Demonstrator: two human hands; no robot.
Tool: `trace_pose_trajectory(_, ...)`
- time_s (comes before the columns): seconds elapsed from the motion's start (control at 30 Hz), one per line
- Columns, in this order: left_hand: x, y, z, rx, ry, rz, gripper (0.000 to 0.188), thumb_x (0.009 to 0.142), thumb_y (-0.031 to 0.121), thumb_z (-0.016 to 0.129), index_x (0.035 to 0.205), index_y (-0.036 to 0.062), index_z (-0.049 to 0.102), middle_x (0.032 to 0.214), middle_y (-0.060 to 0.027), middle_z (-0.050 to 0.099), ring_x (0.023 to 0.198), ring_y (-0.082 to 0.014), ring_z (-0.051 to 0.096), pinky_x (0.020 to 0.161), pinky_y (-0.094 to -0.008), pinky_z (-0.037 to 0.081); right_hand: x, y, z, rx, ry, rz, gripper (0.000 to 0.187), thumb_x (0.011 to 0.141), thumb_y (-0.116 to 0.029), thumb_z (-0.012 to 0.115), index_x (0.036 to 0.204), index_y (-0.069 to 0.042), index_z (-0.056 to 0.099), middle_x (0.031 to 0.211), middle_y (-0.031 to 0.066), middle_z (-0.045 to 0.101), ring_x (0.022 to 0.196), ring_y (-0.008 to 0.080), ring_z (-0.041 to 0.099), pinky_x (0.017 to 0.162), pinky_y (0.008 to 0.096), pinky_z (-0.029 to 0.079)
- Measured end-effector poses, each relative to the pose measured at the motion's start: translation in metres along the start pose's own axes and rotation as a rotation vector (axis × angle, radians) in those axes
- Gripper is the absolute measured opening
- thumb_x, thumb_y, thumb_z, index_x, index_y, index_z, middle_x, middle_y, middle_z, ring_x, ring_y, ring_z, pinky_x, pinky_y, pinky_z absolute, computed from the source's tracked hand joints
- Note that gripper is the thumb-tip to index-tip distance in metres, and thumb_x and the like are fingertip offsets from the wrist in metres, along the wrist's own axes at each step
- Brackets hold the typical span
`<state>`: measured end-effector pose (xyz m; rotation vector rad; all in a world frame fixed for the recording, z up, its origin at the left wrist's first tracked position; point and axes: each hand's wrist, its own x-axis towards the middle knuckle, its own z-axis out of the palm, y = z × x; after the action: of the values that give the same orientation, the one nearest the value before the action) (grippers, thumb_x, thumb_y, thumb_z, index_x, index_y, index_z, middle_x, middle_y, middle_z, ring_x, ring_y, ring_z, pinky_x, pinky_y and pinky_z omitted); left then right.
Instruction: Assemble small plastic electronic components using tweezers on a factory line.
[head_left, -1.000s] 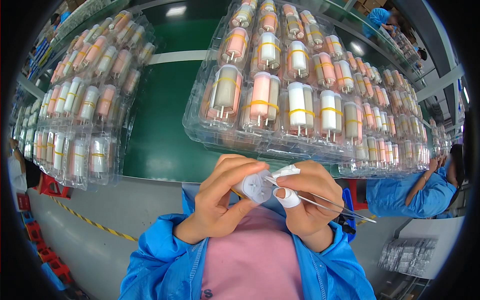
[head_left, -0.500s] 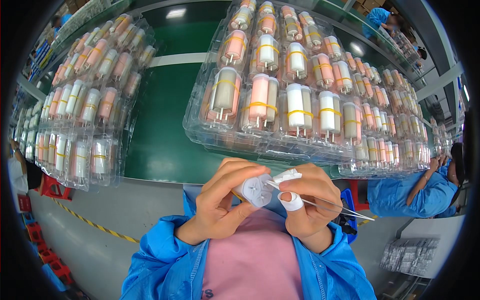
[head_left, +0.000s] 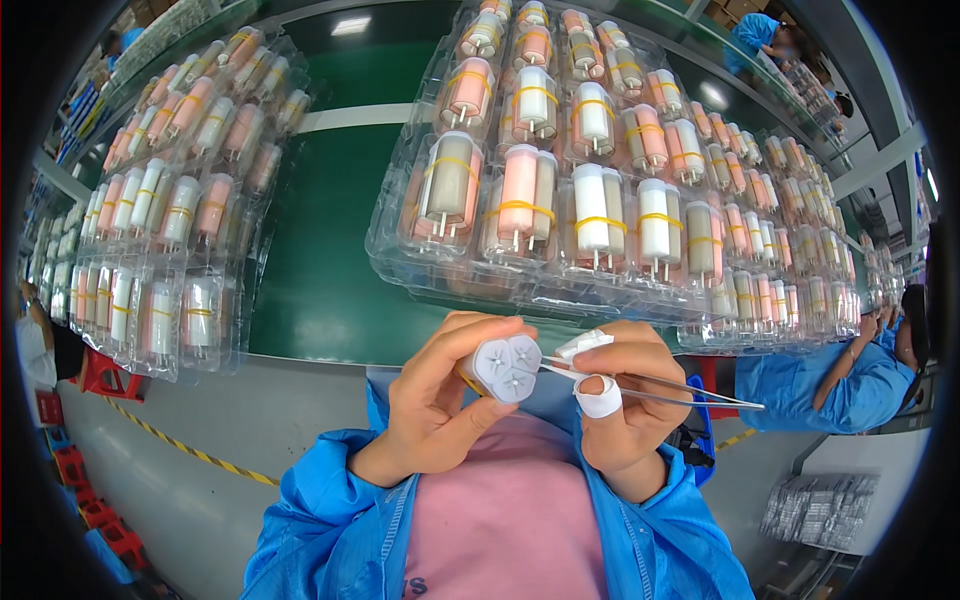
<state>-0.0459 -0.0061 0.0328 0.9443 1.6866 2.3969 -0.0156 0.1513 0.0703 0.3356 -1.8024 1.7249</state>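
In my left hand (head_left: 425,410) is a bundle of three tubes (head_left: 507,368), their pale end faces turned up toward me. Each end has a star-like pattern with a small pin or opening at its middle. Part of a yellow band shows by my fingers. My right hand (head_left: 640,405), with white wraps on the thumb and a finger, is closed on metal tweezers (head_left: 705,392). The tweezer tips lie just beside the right edge of the bundle; whether they touch it I cannot tell.
Clear plastic trays (head_left: 420,262) of banded pink, white and grey tubes stand on the green table (head_left: 320,230) ahead. More stacked trays (head_left: 215,280) are at left. A co-worker in a blue sleeve (head_left: 800,390) sits at right. A blue bin (head_left: 712,425) is beside my right arm.
The tweezer tips have drawn back from the bundle's end face to the right. My left hand has tilted the bundle, so its three ends show more fully.
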Motion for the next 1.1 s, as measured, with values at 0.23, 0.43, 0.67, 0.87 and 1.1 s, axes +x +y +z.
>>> trace_pose_trajectory(0.23,-0.002,0.002,0.0,-0.031,0.017,-0.029,0.052,0.08,0.003,0.064,0.127,-0.005,0.044,0.119,-0.0178,0.051,0.109,-0.0231,0.052,0.093,-0.0341,0.042,0.0,0.0,-0.003,-0.009,0.004,-0.082,0.013,0.072,0.001,0.069,0.084,0.005,0.065,0.081,0.015,0.064,0.071,0.019,0.06,0.061,0.0261,0.046)
trace_pose_trajectory(0.43,-0.003,0.002,-0.001,-0.029,0.019,-0.049,0.054,0.081,0.006,0.064,0.129,-0.005,0.041,0.119,-0.0181,0.052,0.106,-0.0229,0.055,0.093,-0.0347,0.044,-0.004,0.001,-0.006,0.009,0.046,-0.076,0.014,0.074,-0.003,0.069,0.084,0.005,0.064,0.082,0.0151,0.064,0.072,0.0192,0.058,0.063,0.0265,0.046)
trace_pose_trajectory(0.67,0.001,0.018,0.002,0.001,0.051,-0.147,0.058,0.081,0.005,0.064,0.132,-0.005,0.037,0.118,-0.0194,0.054,0.106,-0.0229,0.056,0.091,-0.0358,0.046,-0.013,0.001,-0.034,-0.124,0.223,-0.163,0.017,0.081,-0.014,0.065,0.08,0.003,0.06,0.085,0.0152,0.061,0.078,0.0227,0.057,0.07,0.0296,0.045)
trace_pose_trajectory(0.87,0.048,0.077,0.011,0.112,0.185,-0.102,0.068,0.08,0.022,0.068,0.132,-0.0046,0.034,0.11,-0.0172,0.058,0.094,-0.0201,0.06,0.083,-0.0362,0.051,-0.009,-0.003,-0.094,-0.134,0.505,-0.238,0.018,0.083,-0.013,0.052,0.077,0.003,0.051,0.097,0.0214,0.05,0.088,0.0271,0.054,0.083,0.0438,0.046)
trace_pose_trajectory(1.1,0.178,0.102,0.036,0.701,-0.26,0.097,0.05,0.083,0.008,0.061,0.129,0.0021,0.044,0.109,-0.0088,0.056,0.097,-0.0161,0.054,0.088,-0.0304,0.04,-0.025,0.004,-0.158,-0.097,0.598,-0.157,0.014,0.089,-0.009,0.042,0.085,0.002,0.049,0.083,0.0107,0.05,0.057,0.0084,0.041,0.057,0.0229,0.041)
